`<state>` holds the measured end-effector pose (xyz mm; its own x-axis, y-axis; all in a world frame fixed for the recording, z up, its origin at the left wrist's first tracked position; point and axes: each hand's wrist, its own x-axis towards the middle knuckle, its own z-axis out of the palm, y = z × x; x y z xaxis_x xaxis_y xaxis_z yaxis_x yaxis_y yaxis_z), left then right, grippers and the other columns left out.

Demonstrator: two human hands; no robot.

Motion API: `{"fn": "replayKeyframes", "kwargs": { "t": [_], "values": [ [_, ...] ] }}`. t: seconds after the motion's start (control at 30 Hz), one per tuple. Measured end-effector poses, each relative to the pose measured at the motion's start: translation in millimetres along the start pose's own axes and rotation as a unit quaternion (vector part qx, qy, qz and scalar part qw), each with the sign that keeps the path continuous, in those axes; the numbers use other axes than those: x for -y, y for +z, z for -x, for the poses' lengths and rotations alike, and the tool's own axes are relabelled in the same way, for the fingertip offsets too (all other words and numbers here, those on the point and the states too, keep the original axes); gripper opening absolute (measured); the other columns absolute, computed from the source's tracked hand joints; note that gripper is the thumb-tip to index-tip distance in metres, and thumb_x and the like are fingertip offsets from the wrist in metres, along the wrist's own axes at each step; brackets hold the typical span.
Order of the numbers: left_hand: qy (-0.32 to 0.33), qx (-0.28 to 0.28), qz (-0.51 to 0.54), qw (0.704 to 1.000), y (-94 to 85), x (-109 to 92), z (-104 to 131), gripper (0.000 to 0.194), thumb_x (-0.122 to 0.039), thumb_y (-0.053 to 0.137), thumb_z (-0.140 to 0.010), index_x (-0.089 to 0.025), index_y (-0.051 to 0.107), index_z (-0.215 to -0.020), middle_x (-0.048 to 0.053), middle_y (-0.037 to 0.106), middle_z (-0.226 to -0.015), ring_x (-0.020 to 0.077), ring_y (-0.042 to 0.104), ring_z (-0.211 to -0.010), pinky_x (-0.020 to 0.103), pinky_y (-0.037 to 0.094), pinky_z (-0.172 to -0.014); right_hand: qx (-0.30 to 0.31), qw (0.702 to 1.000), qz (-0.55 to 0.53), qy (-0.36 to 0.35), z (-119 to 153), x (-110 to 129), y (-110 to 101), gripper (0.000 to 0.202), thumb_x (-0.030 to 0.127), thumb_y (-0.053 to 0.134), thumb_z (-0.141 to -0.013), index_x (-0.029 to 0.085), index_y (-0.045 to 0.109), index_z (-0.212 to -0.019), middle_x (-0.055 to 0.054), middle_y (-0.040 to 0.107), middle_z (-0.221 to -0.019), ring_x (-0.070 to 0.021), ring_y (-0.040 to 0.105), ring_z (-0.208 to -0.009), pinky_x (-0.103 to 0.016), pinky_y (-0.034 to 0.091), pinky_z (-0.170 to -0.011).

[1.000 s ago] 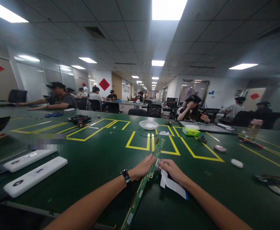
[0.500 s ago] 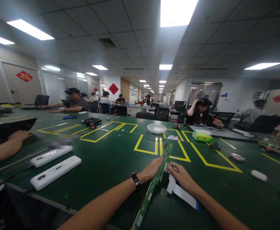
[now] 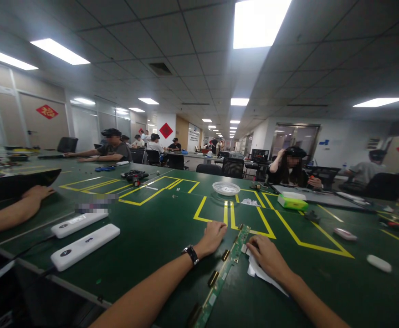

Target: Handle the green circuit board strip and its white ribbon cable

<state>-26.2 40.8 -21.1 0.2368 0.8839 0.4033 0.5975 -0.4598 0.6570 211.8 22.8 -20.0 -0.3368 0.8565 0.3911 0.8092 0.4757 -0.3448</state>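
Flanking green circuit board [image 3: 224, 274] with hands [image 3: 213, 237], right fingers [image 3: 255, 246] pinching white cable [image 3: 265, 276]

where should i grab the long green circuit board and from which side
Probably by its two long edges, pinched between the brown tabs, with the left hand coming from above and left. The circuit board is long and narrow, the tabs jut from its left edge, and the right hand is at the white ribbon on the other side.
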Motion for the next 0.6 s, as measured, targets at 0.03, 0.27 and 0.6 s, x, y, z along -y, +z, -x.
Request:
{"fn": "replayKeyframes", "kwargs": {
  "t": [0.03, 0.27, 0.6],
  "values": [
    [0.004, 0.002, -0.004, 1.0, 0.2, 0, 1, 0.046, -0.044, 0.029, -0.095, -0.017, 0.062, -0.112, 0.01, 0.06, -0.112, 0.0227, 0.047, -0.107, 0.035, 0.032, -0.097, -0.005, 1.0, 0.009, -0.008, 1, 0, -1, 0.024, 0.039, 0.048, -0.089, 0.019, 0.061, -0.085, -0.009, 0.062, -0.089, -0.0245, 0.055, -0.088, -0.035, 0.039, -0.078],
    [0.044, 0.014, -0.027, 0.999, 2.5, 0, 3, 0.043, -0.042, 0.03, -0.096, -0.017, 0.06, -0.115, 0.008, 0.06, -0.114, 0.0218, 0.047, -0.107, 0.035, 0.033, -0.096, 0.046, 0.992, 0.002, -0.117, 5, 7, -6, 0.013, 0.028, 0.048, -0.088, 0.021, 0.059, -0.085, -0.007, 0.061, -0.095, -0.0225, 0.055, -0.091, -0.034, 0.042, -0.08],
    [0.065, 0.031, -0.042, 0.997, 3.3, -4, 7, 0.035, -0.039, 0.039, -0.094, -0.018, 0.06, -0.113, 0.009, 0.059, -0.114, 0.0235, 0.046, -0.109, 0.036, 0.035, -0.094, 0.023, 0.994, 0.042, -0.096, -1, -9, -5, 0.017, 0.028, 0.044, -0.09, 0.02, 0.059, -0.087, -0.009, 0.061, -0.095, -0.0249, 0.056, -0.093, -0.037, 0.042, -0.082]
  ]
}}
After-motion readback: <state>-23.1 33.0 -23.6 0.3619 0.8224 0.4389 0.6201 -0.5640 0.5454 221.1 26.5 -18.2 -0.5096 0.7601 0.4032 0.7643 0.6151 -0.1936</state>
